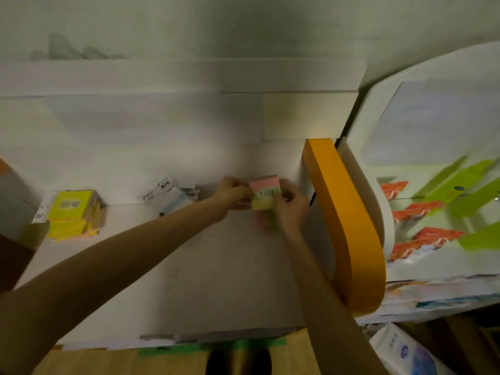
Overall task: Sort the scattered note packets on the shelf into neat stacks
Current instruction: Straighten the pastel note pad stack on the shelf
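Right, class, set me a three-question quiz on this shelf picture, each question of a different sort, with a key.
1. True or false: both hands hold the pink and yellow packet.
2. Multiple choice: the yellow stack lies (A) left of the hands, (B) right of the orange divider, (C) on the floor.
3. Fill in: between the yellow stack and the left hand lie loose ____ packets.

Key: 1 true, the left hand and the right hand grip it from either side, above more pastel packets on the shelf. 2 A. 3 white.
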